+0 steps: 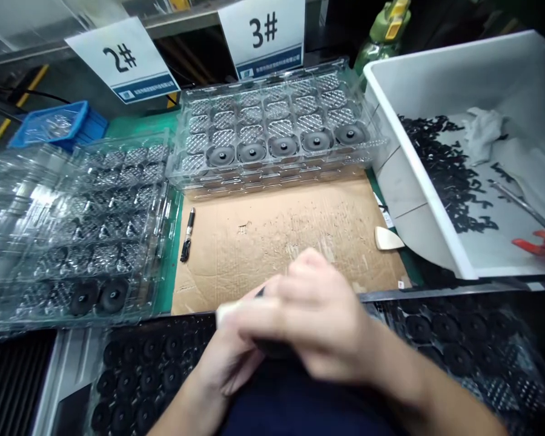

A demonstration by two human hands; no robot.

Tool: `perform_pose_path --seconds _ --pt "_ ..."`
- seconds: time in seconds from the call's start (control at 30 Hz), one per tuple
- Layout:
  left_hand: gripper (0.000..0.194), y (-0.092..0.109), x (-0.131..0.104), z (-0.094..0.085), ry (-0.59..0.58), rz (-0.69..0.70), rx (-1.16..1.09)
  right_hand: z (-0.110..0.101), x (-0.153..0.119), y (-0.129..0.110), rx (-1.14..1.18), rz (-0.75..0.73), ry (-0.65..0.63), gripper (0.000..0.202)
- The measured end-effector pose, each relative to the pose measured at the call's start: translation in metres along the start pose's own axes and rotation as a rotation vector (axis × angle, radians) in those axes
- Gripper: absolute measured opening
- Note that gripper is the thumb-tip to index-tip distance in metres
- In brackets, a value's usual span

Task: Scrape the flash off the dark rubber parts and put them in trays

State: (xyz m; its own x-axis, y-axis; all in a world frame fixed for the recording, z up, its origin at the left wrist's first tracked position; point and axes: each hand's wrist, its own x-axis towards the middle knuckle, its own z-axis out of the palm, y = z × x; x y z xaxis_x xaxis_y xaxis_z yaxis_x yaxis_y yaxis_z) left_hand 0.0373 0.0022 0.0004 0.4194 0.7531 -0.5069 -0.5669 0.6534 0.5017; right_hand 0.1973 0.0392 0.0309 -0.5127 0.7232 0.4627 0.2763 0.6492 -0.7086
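Note:
Low in the middle of the head view, my left hand (224,357) and my right hand (320,312) are pressed together, the right one over the left. Both are closed and blurred by motion. Between them shows part of a black piece (275,348), mostly covered by the fingers. A small whitish piece (226,310) sticks out at my right thumb; its kind cannot be made out. Beneath and beyond the hands lies a sheet of cardboard (277,224). Several black round parts (284,145) sit in the front row of a clear plastic tray (272,172) behind it.
Stacked clear trays (118,236) stand left, beside a blue bin (84,121). A pen (188,233) and a cream wedge-shaped piece (388,238) lie on the cardboard. At right, a white bin (418,163) holds small black parts and a red-handled tool (538,242). More filled trays (149,369) are below.

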Motion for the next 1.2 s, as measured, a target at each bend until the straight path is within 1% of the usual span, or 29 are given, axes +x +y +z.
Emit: perform_pose_path --seconds 0.03,0.1,0.13,0.17,0.27,0.33,0.37,0.43,0.47,0.5,0.53,0.57,0.6,0.63,0.67,0.7,0.73,0.77,0.8,0.87,0.9,0.93,1.0,1.03,1.07,1.13,1.17,1.2 --pt "0.034 0.0 0.0 0.0 -0.016 -0.005 -0.007 0.001 -0.004 0.01 0.026 0.133 0.059 0.028" --pt "0.039 0.001 0.0 0.0 -0.049 -0.028 -0.04 0.008 -0.017 0.031 0.005 0.443 0.175 0.028" --pt "0.041 0.002 0.0 -0.002 -0.062 -0.038 -0.058 0.015 -0.027 0.042 -0.033 0.55 0.203 0.028" --pt "0.042 0.002 -0.001 -0.003 -0.071 -0.045 -0.075 0.023 -0.038 0.051 -0.074 0.603 0.196 0.028" --pt "0.047 0.001 -0.001 -0.008 -0.044 -0.03 -0.099 0.05 -0.069 0.069 -0.114 0.574 0.092 0.026" --pt "0.05 0.001 0.0 -0.01 -0.025 -0.019 -0.106 0.056 -0.076 0.07 -0.117 0.558 0.076 0.025" --pt "0.05 0.0 0.0 -0.009 -0.026 -0.019 -0.107 0.054 -0.074 0.066 -0.125 0.563 0.083 0.025" --pt "0.049 0.0 0.0 -0.007 -0.023 -0.017 -0.1 0.043 -0.058 0.05 -0.133 0.583 0.156 0.028" --pt "0.047 0.0 0.0 -0.006 -0.001 -0.005 -0.089 0.036 -0.047 0.038 -0.134 0.581 0.209 0.03" --pt "0.045 0.001 0.0 -0.005 0.03 0.012 -0.074 0.029 -0.036 0.025 -0.113 0.556 0.288 0.031" --pt "0.043 0.002 -0.001 -0.004 0.061 0.026 -0.055 0.024 -0.026 0.01 -0.097 0.494 0.338 0.032" --pt "0.042 0.004 -0.002 -0.005 0.088 0.036 -0.038 0.022 -0.017 -0.003 -0.084 0.368 0.332 0.033" --pt "0.041 0.005 -0.003 -0.006 0.109 0.044 -0.023 0.021 -0.011 -0.015 -0.067 0.289 0.284 0.032" --pt "0.041 0.007 -0.004 -0.007 0.127 0.051 -0.011 0.021 -0.006 -0.024 -0.045 0.232 0.21 0.032" --pt "0.042 0.009 -0.004 -0.008 0.142 0.062 -0.002 0.022 -0.003 -0.03 -0.021 0.208 0.125 0.03" --pt "0.042 0.011 -0.004 -0.009 0.16 0.079 0.003 0.023 -0.001 -0.033 -0.001 0.218 0.042 0.029" --pt "0.042 0.012 -0.004 -0.008 0.18 0.103 0.007 0.025 0.001 -0.034 0.009 0.235 -0.014 0.027" --pt "0.042 0.013 -0.004 -0.007 0.189 0.122 0.012 0.026 0.004 -0.033 0.004 0.243 -0.031 0.026" --pt "0.041 0.014 -0.004 -0.004 0.185 0.127 0.016 0.027 0.007 -0.031 -0.017 0.238 0.002 0.026" --pt "0.038 0.016 -0.004 0.002 0.166 0.105 0.012 0.029 0.012 -0.029 -0.076 0.201 0.118 0.028" --pt "0.037 0.018 -0.005 0.004 0.156 0.094 0.011 0.03 0.012 -0.029 -0.083 0.167 0.15 0.03" --pt "0.038 0.02 -0.007 0.004 0.145 0.089 0.01 0.03 0.011 -0.03 -0.071 0.134 0.148 0.03" --pt "0.042 0.024 -0.011 0.0 0.115 0.089 0.003 0.026 0.004 -0.033 -0.007 0.114 0.037 0.029" --pt "0.045 0.025 -0.012 -0.005 0.095 0.087 -0.005 0.024 0.0 -0.034 0.014 0.146 -0.017 0.027" --pt "0.048 0.025 -0.013 -0.01 0.077 0.075 -0.017 0.021 -0.004 -0.035 0.006 0.201 -0.043 0.026" --pt "0.045 0.021 -0.014 -0.018 0.066 0.032 -0.059 0.017 -0.008 -0.035 -0.105 0.3 -0.029 0.027" --pt "0.04 0.018 -0.013 -0.021 0.06 0.01 -0.082 0.015 -0.006 -0.033 -0.173 0.295 -0.012 0.027" --pt "0.034 0.014 -0.012 -0.022 0.054 -0.005 -0.096 0.014 -0.003 -0.031 -0.217 0.236 -0.007 0.026"
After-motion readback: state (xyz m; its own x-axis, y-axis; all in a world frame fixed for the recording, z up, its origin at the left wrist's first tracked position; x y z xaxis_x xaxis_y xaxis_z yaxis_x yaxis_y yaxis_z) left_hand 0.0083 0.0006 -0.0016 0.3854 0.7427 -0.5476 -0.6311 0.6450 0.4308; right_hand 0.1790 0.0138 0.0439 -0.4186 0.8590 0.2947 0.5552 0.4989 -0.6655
